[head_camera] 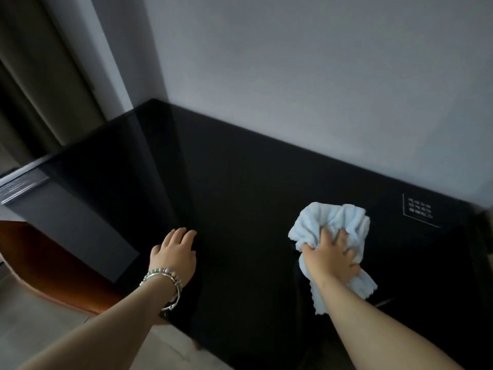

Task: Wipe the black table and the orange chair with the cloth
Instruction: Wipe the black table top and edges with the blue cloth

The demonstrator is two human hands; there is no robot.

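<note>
**Black table [240, 182] with cloth under the right hand: head view**

Glossy and dark, the table top fills the middle of the view, and its far edge meets a pale grey wall [320, 76]. A brown curtain [40, 76] hangs at the upper left, beyond the table's far left corner. A small white printed marking [420, 210] lies on the top near its right end; its text is too small to read.

The light blue cloth [338, 220] lies bunched on the right half of the top, just beside the marking. The right hand [329, 259] is on top of it, with thumb and fingers curled into the folds so that the cloth is gripped and held against the surface. A loose end trails from under the palm toward the near edge.

The left hand [174, 253] rests palm down on the top near its left front part. Its fingers are straight and close together and hold nothing. Beaded and metal bracelets [165, 279] circle that wrist.

The orange chair [53, 276] shows as a curved form at the lower left, below the table's left edge and partly hidden by it. It stands on a light floor [40, 329], well apart from the cloth.
</note>
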